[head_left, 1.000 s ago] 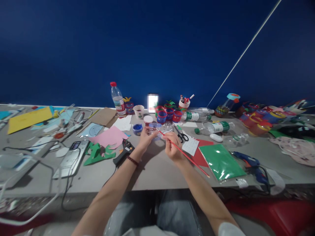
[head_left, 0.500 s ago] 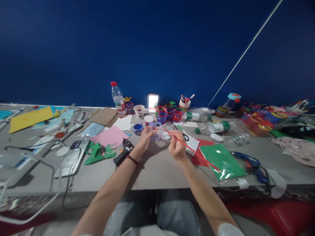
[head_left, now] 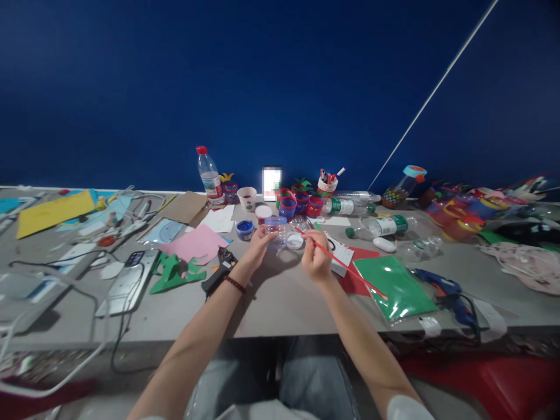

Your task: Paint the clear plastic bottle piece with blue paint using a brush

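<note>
My left hand (head_left: 256,249) is closed around a clear plastic bottle section (head_left: 276,234) with blue paint on its upper edge. In my right hand (head_left: 315,256) is a long red-handled paintbrush (head_left: 350,266), pinched near its front. The handle slants down to the right, and the brush's tip is a short way right of the bottle section, apart from it. An open jar of blue paint (head_left: 245,228) stands left of the bottle section. A white round lid (head_left: 294,241) lies between my two hands. Behind are several small painted cups (head_left: 287,207) with eyes on them.
A black glue gun (head_left: 221,271) lies beside my left forearm, a blue glue gun (head_left: 441,286) at the right. Green sheets in a plastic sleeve (head_left: 394,286) lie by my right forearm. A phone (head_left: 272,184) with a lit screen leans at the wall, and a red-capped bottle (head_left: 209,175) stands left.
My right hand has drawn the paintbrush slightly right, so its tip has come away from the bottle section's upper edge. My left hand still holds the bottle section in nearly the same place.
</note>
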`<state>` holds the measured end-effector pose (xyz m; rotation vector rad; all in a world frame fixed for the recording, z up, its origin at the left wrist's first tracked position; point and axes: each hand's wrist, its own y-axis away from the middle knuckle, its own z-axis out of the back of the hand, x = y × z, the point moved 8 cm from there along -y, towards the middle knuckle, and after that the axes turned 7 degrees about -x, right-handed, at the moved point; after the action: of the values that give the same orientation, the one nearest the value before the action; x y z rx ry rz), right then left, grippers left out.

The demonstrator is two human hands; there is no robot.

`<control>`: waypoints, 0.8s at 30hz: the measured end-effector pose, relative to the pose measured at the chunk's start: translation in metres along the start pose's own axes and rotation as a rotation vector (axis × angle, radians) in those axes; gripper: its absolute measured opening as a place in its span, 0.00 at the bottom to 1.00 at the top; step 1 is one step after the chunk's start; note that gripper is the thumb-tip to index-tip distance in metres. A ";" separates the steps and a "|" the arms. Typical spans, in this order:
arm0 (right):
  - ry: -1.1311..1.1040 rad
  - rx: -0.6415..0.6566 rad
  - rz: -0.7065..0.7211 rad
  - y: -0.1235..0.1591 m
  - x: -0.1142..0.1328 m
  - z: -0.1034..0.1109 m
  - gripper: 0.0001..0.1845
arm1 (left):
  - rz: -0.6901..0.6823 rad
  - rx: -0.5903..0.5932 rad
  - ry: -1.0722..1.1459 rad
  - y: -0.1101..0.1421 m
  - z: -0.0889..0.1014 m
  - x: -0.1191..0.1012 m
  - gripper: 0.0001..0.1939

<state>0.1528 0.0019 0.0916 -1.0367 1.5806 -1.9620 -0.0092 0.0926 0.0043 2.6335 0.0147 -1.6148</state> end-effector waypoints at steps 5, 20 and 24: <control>-0.088 0.024 0.087 0.000 0.013 -0.002 0.10 | -0.074 -0.069 -0.076 0.000 0.004 -0.003 0.24; -0.222 0.118 0.074 0.009 0.029 -0.014 0.12 | -0.179 -0.205 -0.278 0.001 0.013 -0.005 0.24; -0.197 0.087 0.084 0.004 0.028 -0.011 0.12 | -0.147 -0.196 -0.243 0.003 0.011 -0.006 0.26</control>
<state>0.1263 -0.0127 0.0952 -1.0746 1.3981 -1.7964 -0.0218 0.0894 0.0045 2.3253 0.3459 -1.8619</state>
